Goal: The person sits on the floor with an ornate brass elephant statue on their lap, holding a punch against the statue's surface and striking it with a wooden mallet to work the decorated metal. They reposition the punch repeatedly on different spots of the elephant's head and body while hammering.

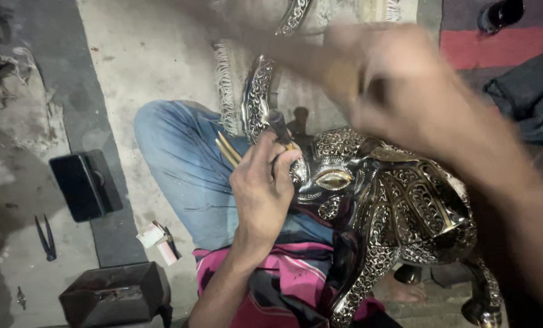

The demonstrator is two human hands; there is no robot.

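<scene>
From the camera on your head, your left hand is curled tight around a thin dark tool. The tool's tip rests on the face of a big shiny metal animal with curly patterns all over it. Some thin yellow sticks poke out from the back of that same grip.

Your right hand is up high and very blurry. It seems to be closed around a pale handle, but you cannot tell for sure what it is holding.

The metal animal lies across your lap, on your blue jeans and a pink cloth. Its legs point toward the bottom right corner of the floor. Another shiny patterned piece lies on the floor just above your left hand, beside a mat with a white fringe.

At the left edge of the floor there is a black block. Near it lie small dark pliers. A dark metal box sits in the bottom left corner. A little scrap of white paper lies by your knee. A dark cloth is piled at the right edge
</scene>
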